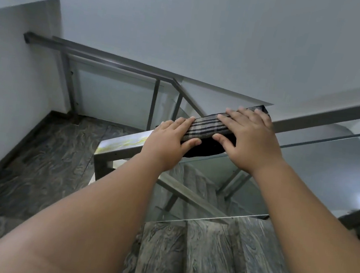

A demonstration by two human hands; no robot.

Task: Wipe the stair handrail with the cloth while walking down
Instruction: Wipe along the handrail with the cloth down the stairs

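Note:
A flat steel handrail runs from the upper right down to a corner at centre left, where its top shines. A plaid grey-and-black cloth lies draped over the rail, its dark edge hanging down on my side. My left hand presses the cloth's lower end, thumb hooked under the fold. My right hand lies flat on the cloth's upper end, fingers spread over the top and thumb on the near side.
Glass panels fill the railing below the rail. Grey marbled steps descend in front of me and a landing spreads to the left. Another steel railing lines the far side against white walls.

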